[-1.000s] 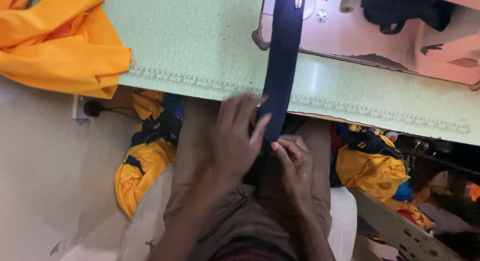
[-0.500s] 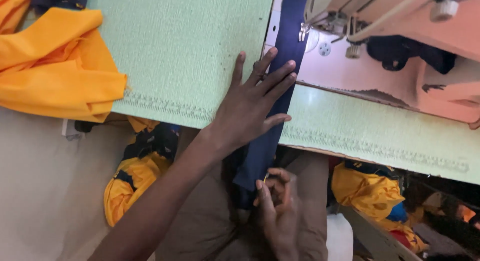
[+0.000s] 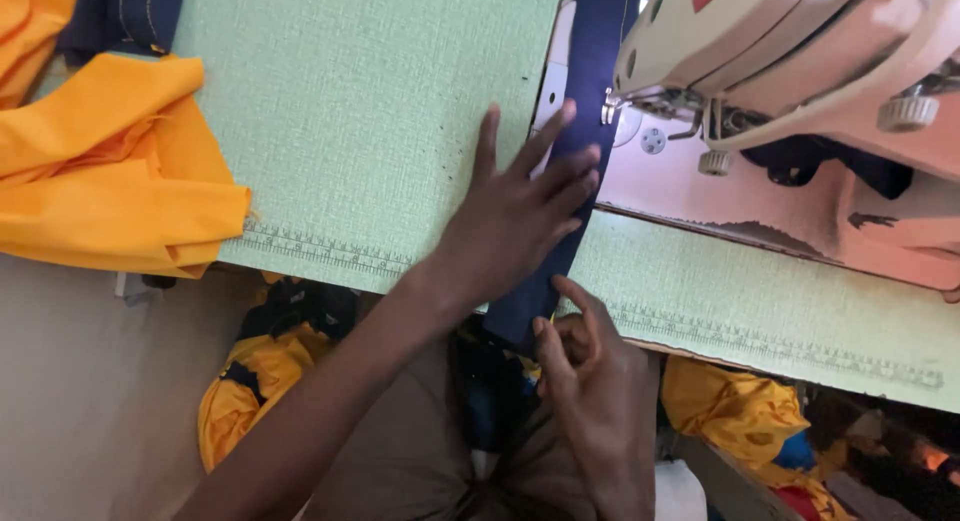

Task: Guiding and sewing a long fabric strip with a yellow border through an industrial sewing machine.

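Item one, the navy fabric strip (image 3: pixel 585 131): I logged it as a long, narrow band of dark blue cloth, flat and smooth, with a line of pale stitching near its upper right edge. It ran from the top of the frame down along the left side of the sewing machine (image 3: pixel 800 51), crossed the pale green table (image 3: pixel 350 131) and hung over the near edge, where a printed ruler scale (image 3: pixel 320 249) ran along the tabletop.

Item two, the left hand (image 3: pixel 515 216): laid palm down on the strip, fingers spread apart, fingertips pressing the cloth flat just beside the machine's needle area.

Item three, the right hand (image 3: pixel 590 381): just below the table edge, thumb and forefinger pinching the strip's lower end, the other fingers curled in.

Item four, surroundings: folded orange cloth (image 3: pixel 100 171) on the table's left; a yellow and dark bundle (image 3: pixel 250 391) on the floor beneath; more yellow fabric (image 3: pixel 730 411) under the right side.

Item five, limits of view: the strip's upper end was cut off by the frame. Its lower end was partly hidden behind the right hand. I could not make out the needle or presser foot clearly. The dark cloth (image 3: pixel 820 166) behind the machine was too shadowed to identify.
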